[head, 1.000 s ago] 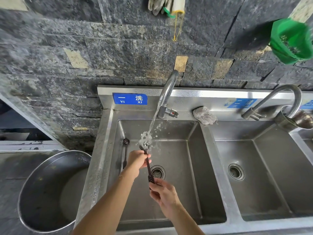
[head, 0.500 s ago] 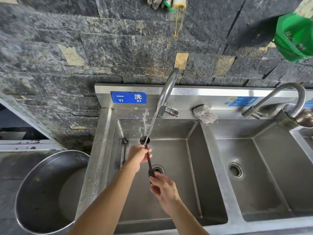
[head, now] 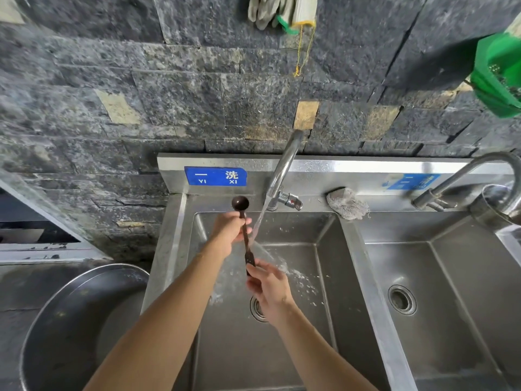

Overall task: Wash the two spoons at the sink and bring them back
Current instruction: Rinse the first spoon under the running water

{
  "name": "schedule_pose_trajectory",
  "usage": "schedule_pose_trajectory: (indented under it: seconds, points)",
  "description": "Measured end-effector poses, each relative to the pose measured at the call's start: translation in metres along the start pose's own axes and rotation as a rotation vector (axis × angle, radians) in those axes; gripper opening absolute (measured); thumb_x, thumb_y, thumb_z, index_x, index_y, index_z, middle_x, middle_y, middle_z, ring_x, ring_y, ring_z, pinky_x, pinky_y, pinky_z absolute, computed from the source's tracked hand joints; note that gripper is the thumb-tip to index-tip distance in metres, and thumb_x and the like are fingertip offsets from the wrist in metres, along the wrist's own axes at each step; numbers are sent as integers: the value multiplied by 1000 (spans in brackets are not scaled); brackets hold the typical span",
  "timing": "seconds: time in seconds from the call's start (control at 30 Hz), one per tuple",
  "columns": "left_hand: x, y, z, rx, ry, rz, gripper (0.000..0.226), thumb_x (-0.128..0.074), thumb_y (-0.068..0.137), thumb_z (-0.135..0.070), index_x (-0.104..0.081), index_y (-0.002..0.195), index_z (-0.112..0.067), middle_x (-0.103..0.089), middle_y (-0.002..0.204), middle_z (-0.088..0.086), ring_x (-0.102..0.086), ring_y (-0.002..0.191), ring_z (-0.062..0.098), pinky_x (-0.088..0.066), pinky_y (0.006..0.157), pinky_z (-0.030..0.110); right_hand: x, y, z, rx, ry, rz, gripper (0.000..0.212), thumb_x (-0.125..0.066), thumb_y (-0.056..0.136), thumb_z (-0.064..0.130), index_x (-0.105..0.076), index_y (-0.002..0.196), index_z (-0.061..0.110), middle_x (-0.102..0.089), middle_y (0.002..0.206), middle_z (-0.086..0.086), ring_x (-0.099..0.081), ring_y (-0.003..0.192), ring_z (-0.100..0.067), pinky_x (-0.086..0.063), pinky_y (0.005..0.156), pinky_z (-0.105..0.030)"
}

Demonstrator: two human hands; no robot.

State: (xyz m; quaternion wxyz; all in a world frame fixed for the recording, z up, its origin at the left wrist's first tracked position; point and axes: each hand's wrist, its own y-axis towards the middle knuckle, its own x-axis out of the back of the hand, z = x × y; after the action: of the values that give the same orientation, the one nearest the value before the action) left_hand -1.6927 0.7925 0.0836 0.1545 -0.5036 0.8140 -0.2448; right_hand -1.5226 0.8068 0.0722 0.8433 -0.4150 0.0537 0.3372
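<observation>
1. Water (head: 260, 218) pours in our head view from the curved chrome tap (head: 283, 165) into the left basin of the stainless steel double sink (head: 296, 230).
2. We hold one long dark brown spoon (head: 247, 248) above that basin, just left of the stream.
3. Our left hand (head: 229, 230) has its fingers curled round the upper handle, and the round bowl stands clear just beyond them.
4. Our right hand (head: 267, 289) pinches the bottom end of the handle with its fingertips.
5. A bare stretch of handle shows between the two hands, and the water strikes beside it.
6. The spoon's long axis runs away from us toward the back ledge. The bowl is at the far end and leans slightly left.
7. On the ledge we see a blue rectangular sign (head: 215, 176) and a crumpled grey cloth (head: 348, 203).
8. A large round steel tub (head: 70, 328) sits left of the sink.
</observation>
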Motion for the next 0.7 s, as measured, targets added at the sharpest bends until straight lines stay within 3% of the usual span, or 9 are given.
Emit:
schedule_pose_trajectory:
  seconds: [0.1,0.33,0.57,0.7]
  points:
    - [2,10,-25,-30,4,-7,18,-59,92,3,-66,87,-12,-74,92,10,-70,73,23,-61,72,34,-15,9,16,45,9,35,7,-68,90,-4,-68,91,4,-62,69,-3,-57,60,-13,-50,60,-25]
    - [4,16,-81,-108,-36,-5,19,-55,94,3,-65,89,-12,-74,84,6,-72,69,20,-58,51,22,-43,24,49,118,55,55,8,-63,94,-1,-67,97,3,-60,69,-4,-57,56,-11,-51,61,-24]
    - [4,3,-72,-104,-66,21,16,-55,95,4,-65,99,-8,-73,87,6,-71,72,21,-59,53,21,-41,17,45,91,219,65,9,-54,99,-5,-62,103,-6,-66,84,-16,-66,76,-22,-58,88,-36]
    - [3,-9,-43,-66,-55,46,16,-57,94,4,-65,102,-7,-72,91,9,-69,73,23,-60,58,24,-27,4,27,43,302,35,18,-54,99,-4,-63,111,-13,-66,96,-22,-65,85,-26,-59,90,-38]
